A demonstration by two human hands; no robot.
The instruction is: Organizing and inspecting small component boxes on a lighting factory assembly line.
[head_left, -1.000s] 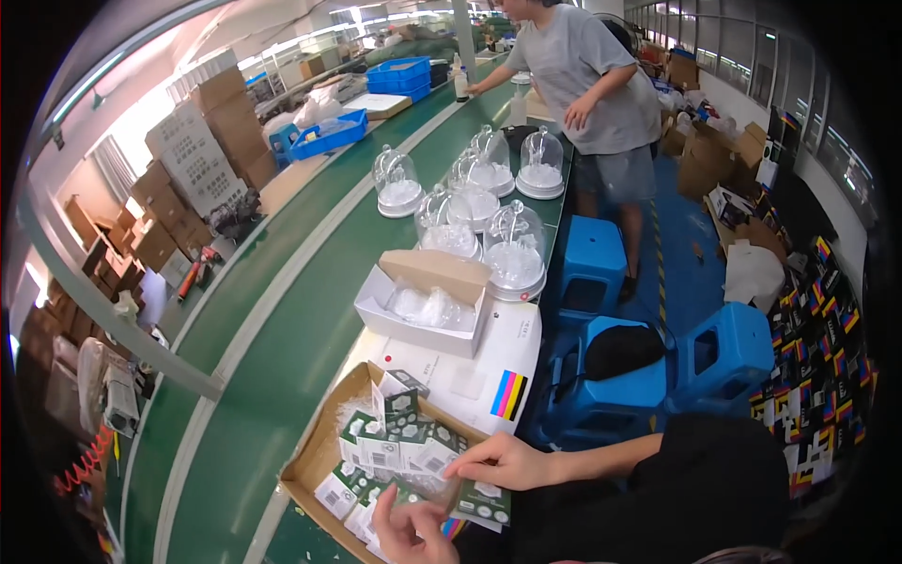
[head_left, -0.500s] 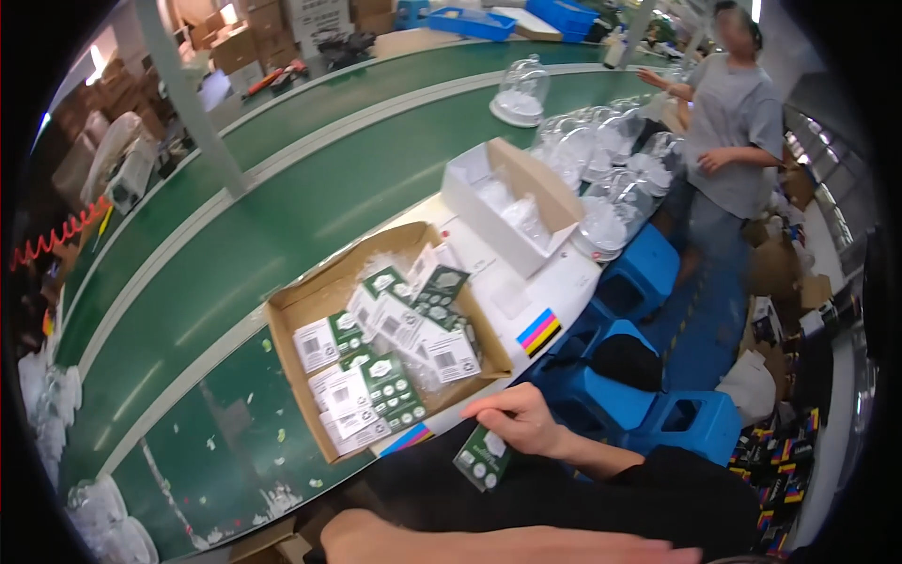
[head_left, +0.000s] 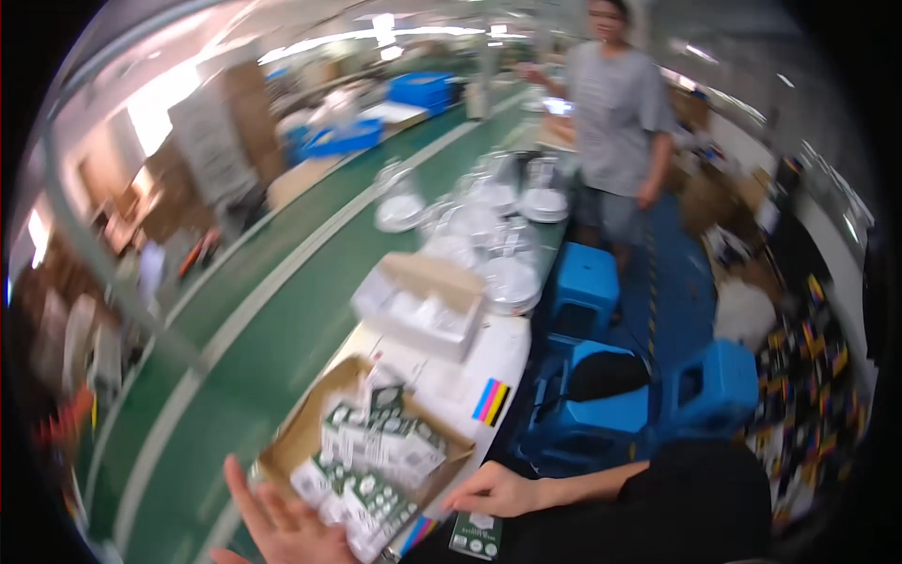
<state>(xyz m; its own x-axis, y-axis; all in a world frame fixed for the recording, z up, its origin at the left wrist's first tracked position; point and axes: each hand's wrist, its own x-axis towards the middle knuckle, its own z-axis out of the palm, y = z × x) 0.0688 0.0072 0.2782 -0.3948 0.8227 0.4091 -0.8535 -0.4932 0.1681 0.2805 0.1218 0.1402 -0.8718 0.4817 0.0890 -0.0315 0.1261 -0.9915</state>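
One upright green packet (head_left: 475,533), right hand (head_left: 496,490).

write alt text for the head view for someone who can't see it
The right hand holds a small green packet at the table edge, the left hand open beside a cardboard box of packets. Beyond, a green conveyor and a standing person.

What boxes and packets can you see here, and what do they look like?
Brown box: open cardboard tray at the table's near end, full of packets.
Packets: small flat green-and-white cards, piled in the brown box.
Single packet: dark green, under the right hand.
White box: open, flap raised, mid-table.
Colour strip: striped label on the white sheet.
Blue crates: far end, blurred.
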